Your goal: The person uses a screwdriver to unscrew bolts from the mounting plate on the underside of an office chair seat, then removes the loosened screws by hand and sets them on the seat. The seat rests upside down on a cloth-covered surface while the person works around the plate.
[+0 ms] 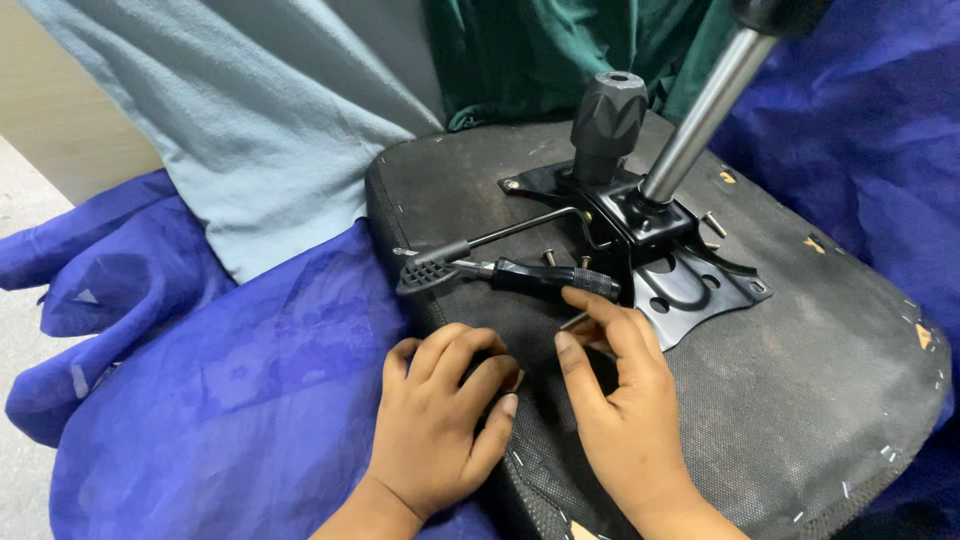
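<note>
Hands at lower centre work an upturned black fabric chair seat (760, 400): left hand (445, 415) presses flat, fingers together; right hand (615, 390) pinches a small metal screw (574, 321) beside the black steel mounting plate (690, 285). Loosely held, it could roll off.

one upturned chair seat (780, 400), one screwdriver (545, 277), one metal plate (690, 285), two hands

Single head-worn view, looking steeply down and forward from close above the person's own hands. The frame centres on the upturned black fabric-covered chair seat underside (780, 400), which fills the middle and right. The lower edge cuts off both wrists; the top edge cuts off the polished steel gas-lift column (700, 110). Crumpled blue cloth (220, 400) fills the left.
</note>
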